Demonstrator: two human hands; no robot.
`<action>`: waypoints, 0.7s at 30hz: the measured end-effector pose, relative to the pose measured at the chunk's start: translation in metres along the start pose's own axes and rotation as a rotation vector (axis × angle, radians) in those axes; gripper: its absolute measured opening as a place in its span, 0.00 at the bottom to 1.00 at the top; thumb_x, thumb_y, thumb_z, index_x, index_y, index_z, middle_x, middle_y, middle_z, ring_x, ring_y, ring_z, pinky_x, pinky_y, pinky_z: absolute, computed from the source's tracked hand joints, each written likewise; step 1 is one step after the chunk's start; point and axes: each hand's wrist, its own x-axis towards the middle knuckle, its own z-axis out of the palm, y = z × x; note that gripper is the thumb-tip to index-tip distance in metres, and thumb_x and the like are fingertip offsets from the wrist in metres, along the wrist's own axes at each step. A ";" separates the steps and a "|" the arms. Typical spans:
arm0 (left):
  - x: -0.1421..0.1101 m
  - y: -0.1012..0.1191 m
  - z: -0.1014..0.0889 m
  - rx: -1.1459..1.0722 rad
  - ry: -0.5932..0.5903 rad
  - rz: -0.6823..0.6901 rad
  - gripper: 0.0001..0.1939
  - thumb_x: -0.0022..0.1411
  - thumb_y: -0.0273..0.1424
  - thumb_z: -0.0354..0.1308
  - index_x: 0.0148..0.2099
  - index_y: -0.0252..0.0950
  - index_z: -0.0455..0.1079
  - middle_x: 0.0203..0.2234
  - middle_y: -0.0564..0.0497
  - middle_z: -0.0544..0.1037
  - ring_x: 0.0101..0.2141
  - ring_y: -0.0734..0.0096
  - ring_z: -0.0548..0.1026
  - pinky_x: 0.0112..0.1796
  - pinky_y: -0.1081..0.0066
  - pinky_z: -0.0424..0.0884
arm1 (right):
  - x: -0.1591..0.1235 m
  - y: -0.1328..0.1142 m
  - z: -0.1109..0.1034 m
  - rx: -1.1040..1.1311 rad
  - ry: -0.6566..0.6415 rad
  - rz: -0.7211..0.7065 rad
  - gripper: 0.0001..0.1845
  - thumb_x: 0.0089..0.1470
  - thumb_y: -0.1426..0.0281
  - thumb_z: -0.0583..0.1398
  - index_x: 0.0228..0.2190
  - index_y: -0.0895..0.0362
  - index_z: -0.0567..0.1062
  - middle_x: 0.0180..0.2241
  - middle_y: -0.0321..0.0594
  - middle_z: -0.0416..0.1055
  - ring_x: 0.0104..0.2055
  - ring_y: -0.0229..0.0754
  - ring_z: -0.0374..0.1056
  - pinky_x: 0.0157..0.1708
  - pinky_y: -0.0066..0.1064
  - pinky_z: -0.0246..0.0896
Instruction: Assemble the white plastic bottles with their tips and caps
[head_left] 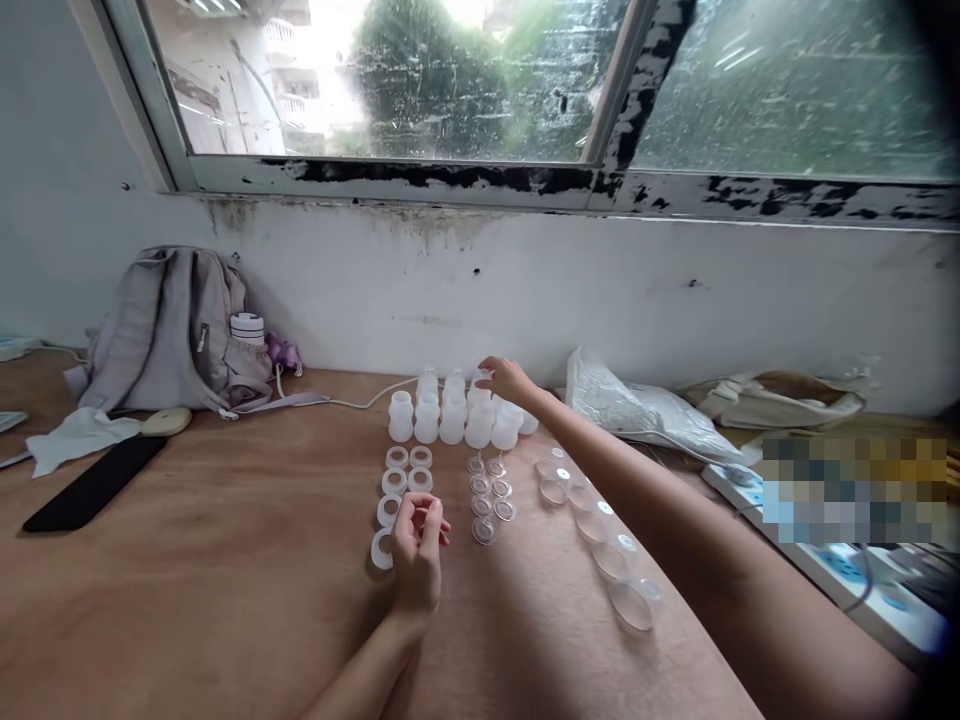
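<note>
My left hand (420, 548) is closed, its fingers curled above the table beside a double column of white plastic rings (394, 481). What it holds, if anything, is hidden. Farther back, my right hand (511, 382) pinches the narrow clear top of a translucent plastic bottle (481, 396) in the rear row. In front of that bottle stand several more white translucent bottles (451, 420), upright and close together. Two columns of small clear plastic discs with raised centres (481, 507) lie between my hands and the bottles. Under my right forearm, clear domed caps (611, 561) run in a slanting line.
A grey backpack (169, 325) leans against the wall at the left, near a black flat case (94, 485) and a white tissue (82, 435). White plastic bags (645, 410), a beige bag (780, 400) and a power strip (832, 565) lie at the right. A white cable (367, 404) runs behind.
</note>
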 end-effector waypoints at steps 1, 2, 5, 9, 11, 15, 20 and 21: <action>0.000 0.001 0.000 -0.003 -0.004 -0.001 0.09 0.56 0.36 0.50 0.30 0.35 0.61 0.21 0.54 0.65 0.22 0.75 0.67 0.24 0.76 0.64 | 0.000 0.002 0.002 -0.007 -0.014 0.000 0.16 0.41 0.71 0.62 0.36 0.59 0.71 0.35 0.46 0.71 0.35 0.44 0.65 0.36 0.36 0.59; 0.000 0.001 0.000 -0.005 -0.005 -0.002 0.09 0.56 0.36 0.50 0.30 0.35 0.61 0.21 0.54 0.65 0.22 0.75 0.67 0.24 0.76 0.64 | -0.001 0.003 0.003 -0.013 -0.024 0.000 0.16 0.41 0.70 0.61 0.37 0.59 0.71 0.35 0.46 0.71 0.36 0.44 0.65 0.36 0.36 0.59; 0.000 0.001 0.000 0.001 0.000 -0.011 0.09 0.55 0.36 0.50 0.30 0.35 0.61 0.21 0.54 0.65 0.22 0.75 0.66 0.24 0.76 0.64 | -0.001 0.005 0.002 -0.024 -0.046 -0.003 0.17 0.43 0.70 0.60 0.38 0.58 0.71 0.36 0.46 0.70 0.35 0.44 0.66 0.35 0.35 0.59; 0.002 0.000 0.000 0.012 0.013 -0.012 0.10 0.55 0.37 0.50 0.30 0.35 0.61 0.20 0.54 0.65 0.21 0.75 0.66 0.23 0.76 0.64 | -0.004 0.001 -0.002 -0.026 -0.035 -0.010 0.19 0.43 0.70 0.60 0.40 0.58 0.70 0.36 0.45 0.70 0.34 0.42 0.66 0.35 0.34 0.59; 0.004 0.000 -0.001 0.024 0.015 -0.009 0.10 0.54 0.37 0.50 0.30 0.35 0.61 0.19 0.54 0.65 0.21 0.75 0.66 0.23 0.76 0.64 | -0.008 -0.003 -0.006 -0.024 -0.001 -0.008 0.20 0.43 0.71 0.59 0.41 0.59 0.68 0.36 0.46 0.69 0.35 0.43 0.65 0.35 0.34 0.59; 0.013 0.001 -0.008 0.026 0.053 0.002 0.10 0.54 0.37 0.51 0.30 0.35 0.62 0.19 0.54 0.66 0.21 0.76 0.66 0.23 0.77 0.63 | -0.034 -0.020 -0.018 -0.012 0.116 -0.018 0.16 0.47 0.72 0.55 0.41 0.60 0.67 0.37 0.47 0.67 0.37 0.43 0.64 0.38 0.34 0.57; 0.029 0.006 -0.020 0.014 0.189 -0.007 0.11 0.52 0.39 0.51 0.31 0.35 0.62 0.18 0.55 0.66 0.18 0.76 0.66 0.22 0.77 0.63 | -0.119 -0.043 -0.018 0.135 0.145 -0.169 0.09 0.51 0.71 0.51 0.31 0.57 0.70 0.30 0.42 0.67 0.30 0.40 0.62 0.32 0.30 0.57; 0.032 0.008 -0.023 0.037 0.209 -0.004 0.11 0.51 0.39 0.51 0.31 0.36 0.62 0.18 0.55 0.66 0.18 0.76 0.66 0.21 0.77 0.62 | -0.140 -0.045 -0.012 0.187 0.123 -0.173 0.08 0.51 0.71 0.51 0.30 0.56 0.70 0.28 0.41 0.66 0.28 0.40 0.62 0.30 0.30 0.56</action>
